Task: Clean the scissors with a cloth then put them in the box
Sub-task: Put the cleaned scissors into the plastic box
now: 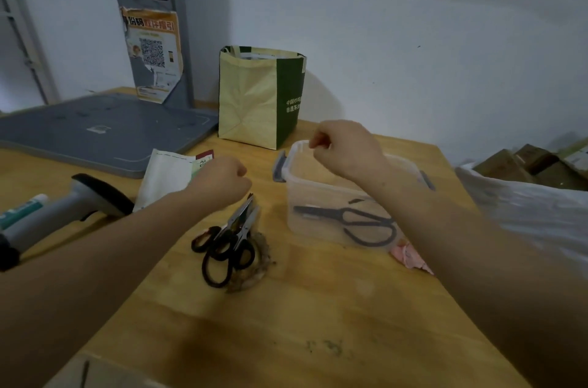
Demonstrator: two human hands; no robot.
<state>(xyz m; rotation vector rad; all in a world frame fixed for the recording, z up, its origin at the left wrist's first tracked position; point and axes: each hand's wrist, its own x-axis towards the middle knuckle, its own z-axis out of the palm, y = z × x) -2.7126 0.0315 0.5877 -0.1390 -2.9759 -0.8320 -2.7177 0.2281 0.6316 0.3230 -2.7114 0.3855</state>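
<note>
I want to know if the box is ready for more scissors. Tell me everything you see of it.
The box is clear plastic, rectangular, lidless, with a grey latch at each end. It stands upright on the wooden table. One pair of black scissors lies flat on its floor. The right hand is over its far rim; contact is unclear.

Looking like parcel pickup point or small shop counter: handheld barcode scanner lying on wooden table, QR-code poster hanging on grey scanning stand, cardboard parcels sitting at right.
</note>
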